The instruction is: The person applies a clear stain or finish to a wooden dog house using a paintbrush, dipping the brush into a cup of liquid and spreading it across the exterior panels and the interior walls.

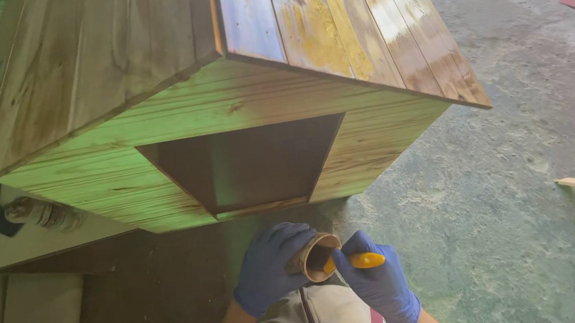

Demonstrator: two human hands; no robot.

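While my left hand (270, 270) grips the small can (317, 256) at lower centre, my right hand (379, 283) pinches the yellow-handled brush (361, 261) inside it; the wooden doghouse (224, 97) roof, upper centre, looks partly coated.

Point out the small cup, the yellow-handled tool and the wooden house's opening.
small cup (315, 257), head view, on its rim
yellow-handled tool (368, 260), head view, on the yellow handle
wooden house's opening (249, 165), head view, on the dark interior

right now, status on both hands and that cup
Left hand in blue glove grips small brown cup. Right hand dips yellow-handled tool into it. Wooden doghouse ahead, nothing between.
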